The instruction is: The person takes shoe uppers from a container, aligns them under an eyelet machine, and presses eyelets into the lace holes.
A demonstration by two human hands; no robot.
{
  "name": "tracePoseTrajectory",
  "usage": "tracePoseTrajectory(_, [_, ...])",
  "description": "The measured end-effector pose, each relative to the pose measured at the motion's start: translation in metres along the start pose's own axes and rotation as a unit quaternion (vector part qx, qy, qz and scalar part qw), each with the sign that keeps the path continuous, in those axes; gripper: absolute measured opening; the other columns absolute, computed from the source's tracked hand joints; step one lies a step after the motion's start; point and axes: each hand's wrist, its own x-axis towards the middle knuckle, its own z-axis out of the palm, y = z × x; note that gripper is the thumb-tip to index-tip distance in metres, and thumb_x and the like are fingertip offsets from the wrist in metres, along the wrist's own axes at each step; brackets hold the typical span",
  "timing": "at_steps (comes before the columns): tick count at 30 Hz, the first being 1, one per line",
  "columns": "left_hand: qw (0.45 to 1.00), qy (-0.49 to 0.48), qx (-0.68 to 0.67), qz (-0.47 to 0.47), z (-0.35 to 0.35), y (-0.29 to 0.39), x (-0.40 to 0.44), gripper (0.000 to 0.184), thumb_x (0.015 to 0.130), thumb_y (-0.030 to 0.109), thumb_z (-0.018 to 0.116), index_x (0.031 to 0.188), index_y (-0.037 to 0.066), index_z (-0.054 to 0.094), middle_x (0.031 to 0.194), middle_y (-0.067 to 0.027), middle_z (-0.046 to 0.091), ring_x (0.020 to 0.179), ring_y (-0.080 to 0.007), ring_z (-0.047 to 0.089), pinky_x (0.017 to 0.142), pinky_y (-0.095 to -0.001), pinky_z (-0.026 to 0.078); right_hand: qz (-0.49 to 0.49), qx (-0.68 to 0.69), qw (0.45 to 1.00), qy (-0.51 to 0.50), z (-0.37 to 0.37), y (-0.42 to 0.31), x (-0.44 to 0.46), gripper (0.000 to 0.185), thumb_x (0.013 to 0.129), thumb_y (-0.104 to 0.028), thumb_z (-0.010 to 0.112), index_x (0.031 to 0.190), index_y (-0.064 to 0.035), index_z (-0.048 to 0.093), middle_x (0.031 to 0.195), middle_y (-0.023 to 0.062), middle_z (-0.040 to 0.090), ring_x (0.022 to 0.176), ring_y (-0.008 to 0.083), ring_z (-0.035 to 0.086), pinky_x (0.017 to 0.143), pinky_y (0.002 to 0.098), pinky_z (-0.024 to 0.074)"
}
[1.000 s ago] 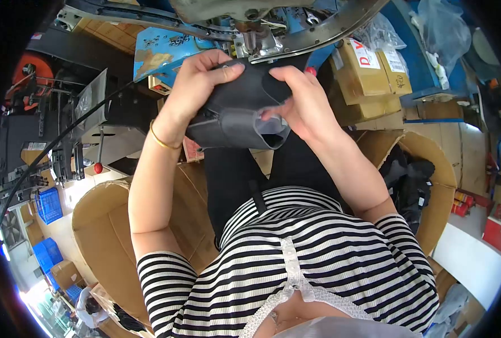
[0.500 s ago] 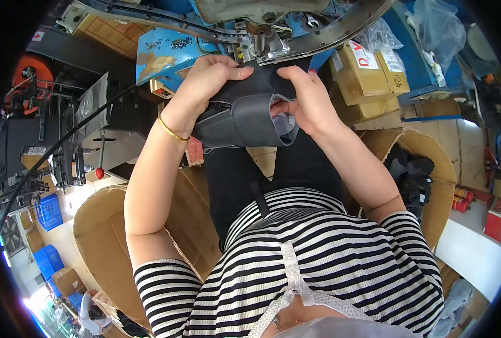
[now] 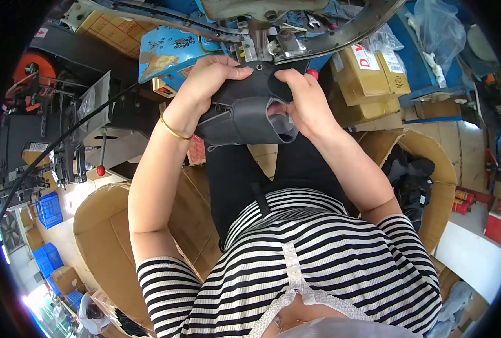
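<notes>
A black leather-like boot upper [image 3: 245, 123] with a zipper is held up at the front of a metal machine head [image 3: 258, 36]. One round metal eyelet [image 3: 259, 67] shows at its far edge. My left hand [image 3: 212, 79] grips the upper's left side, thumb on top and fingers out of sight beneath. On the other side, my right hand [image 3: 309, 104] pinches the far right edge with the thumb, and some fingers reach inside the tube-like opening. The eyelet edge lies just on the near side of the machine's tip, uncovered by it.
Cardboard boxes [image 3: 369, 73] are stacked right of the machine. A large open carton [image 3: 439, 174] at my right holds black pieces, and another open carton [image 3: 101, 225] stands at my left. A lever with a red knob [image 3: 100, 169] juts out on the left. A wrench [image 3: 313, 21] lies behind the machine head.
The boot upper's far edge has come out from beneath the machine head, so the metal eyelet is now visible. Both hands keep their hold; the view has shifted slightly.
</notes>
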Motion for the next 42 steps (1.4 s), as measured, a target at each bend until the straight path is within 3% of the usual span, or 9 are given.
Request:
tracePoseTrajectory(6, [0.993, 0.016, 0.024, 0.110, 0.016, -0.039, -0.035, 0.017, 0.088, 0.014, 0.067, 0.093, -0.002, 0.065, 0.079, -0.0015, 0.065, 0.069, -0.0069, 0.056, 0.063, -0.0231, 0.046, -0.050, -0.136, 0.989, -0.024, -0.015, 0.016, -0.002, 0.034, 0.091, -0.027, 0.051, 0.096, 0.0042, 0.063, 0.084, 0.0110, 0.066, 0.071, 0.0187, 0.063, 0.053, 0.0336, 0.0546])
tracePoseTrajectory(13, [0.998, 0.060, 0.014, 0.019, 0.028, -0.013, -0.056, 0.016, 0.086, 0.013, 0.064, 0.085, -0.002, 0.066, 0.074, -0.0025, 0.064, 0.065, -0.0070, 0.055, 0.060, -0.0232, 0.044, -0.035, -0.264, 0.963, -0.032, -0.006, -0.009, -0.035, 0.033, 0.093, -0.026, 0.050, 0.092, 0.0043, 0.062, 0.082, 0.0070, 0.064, 0.072, 0.0151, 0.061, 0.051, 0.0328, 0.0508])
tracePoseTrajectory(18, [0.982, -0.044, 0.162, 0.088, 0.015, -0.029, -0.110, 0.016, 0.086, 0.014, 0.063, 0.083, -0.001, 0.066, 0.068, -0.0120, 0.063, 0.063, -0.0150, 0.059, 0.061, -0.0332, 0.047, -0.026, -0.341, 0.907, -0.246, -0.007, 0.011, -0.082, 0.038, 0.098, -0.029, 0.047, 0.088, 0.0044, 0.060, 0.079, 0.0139, 0.062, 0.075, 0.0205, 0.061, 0.069, 0.0371, 0.0474])
tracePoseTrajectory(21, [0.958, -0.080, 0.252, 0.111, 0.000, -0.045, -0.123, 0.015, 0.087, 0.013, 0.064, 0.083, -0.001, 0.065, 0.069, -0.0142, 0.061, 0.065, -0.0266, 0.061, 0.061, -0.0351, 0.046, -0.040, -0.443, 0.784, -0.433, -0.032, 0.011, -0.068, 0.029, 0.099, -0.023, 0.049, 0.098, 0.0043, 0.061, 0.080, 0.0126, 0.064, 0.076, 0.0196, 0.063, 0.067, 0.0351, 0.0487])
tracePoseTrajectory(24, [0.932, -0.063, 0.307, 0.181, -0.018, -0.056, -0.131, 0.013, 0.085, 0.013, 0.065, 0.080, 0.001, 0.063, 0.070, -0.0140, 0.061, 0.068, -0.0312, 0.059, 0.063, -0.0371, 0.045, 0.080, -0.378, 0.888, -0.248, -0.036, -0.005, -0.070, 0.019, 0.096, -0.014, 0.054, 0.105, 0.0012, 0.061, 0.081, 0.0099, 0.066, 0.075, 0.0145, 0.063, 0.065, 0.0297, 0.0496])
tracePoseTrajectory(28, [0.857, -0.115, 0.411, 0.291, -0.034, -0.062, -0.132, 0.013, 0.079, 0.015, 0.068, 0.074, 0.005, 0.062, 0.067, -0.0097, 0.059, 0.066, -0.0291, 0.059, 0.064, -0.0374, 0.043, -0.203, -0.269, 0.941, -0.028, -0.055, -0.022, -0.030, 0.030, 0.091, -0.008, 0.059, 0.119, 0.0004, 0.054, 0.099, 0.0090, 0.062, 0.080, 0.0147, 0.061, 0.070, 0.0281, 0.0498])
tracePoseTrajectory(31, [0.789, -0.151, 0.473, 0.362, -0.011, -0.092, -0.119, 0.014, 0.074, 0.016, 0.069, 0.067, 0.009, 0.059, 0.064, -0.0052, 0.053, 0.067, -0.0234, 0.056, 0.072, -0.0365, 0.040, -0.297, -0.164, 0.939, 0.052, -0.014, -0.038, 0.002, 0.023, 0.087, -0.006, 0.064, 0.109, -0.0011, 0.059, 0.088, 0.0019, 0.061, 0.082, 0.0089, 0.056, 0.073, 0.0235, 0.0444])
tracePoseTrajectory(38, [0.753, -0.126, 0.534, 0.364, 0.031, -0.102, -0.121, 0.014, 0.072, 0.018, 0.070, 0.069, 0.009, 0.061, 0.071, -0.0038, 0.052, 0.079, -0.0200, 0.054, 0.087, -0.0347, 0.038, -0.271, -0.212, 0.938, -0.035, -0.039, -0.040, 0.038, 0.022, 0.081, -0.003, 0.068, 0.102, -0.0055, 0.064, 0.091, -0.0006, 0.060, 0.087, 0.0078, 0.054, 0.081, 0.0246, 0.0415])
tracePoseTrajectory(42, [0.768, -0.116, 0.522, 0.351, 0.036, -0.105, -0.119, 0.014, 0.073, 0.017, 0.069, 0.068, 0.008, 0.060, 0.072, -0.0044, 0.052, 0.079, -0.0207, 0.054, 0.085, -0.0356, 0.038, -0.339, -0.481, 0.798, -0.125, -0.079, -0.054, 0.067, 0.030, 0.082, -0.005, 0.065, 0.111, -0.0009, 0.059, 0.101, 0.0042, 0.061, 0.100, 0.0125, 0.056, 0.087, 0.0287, 0.0448])
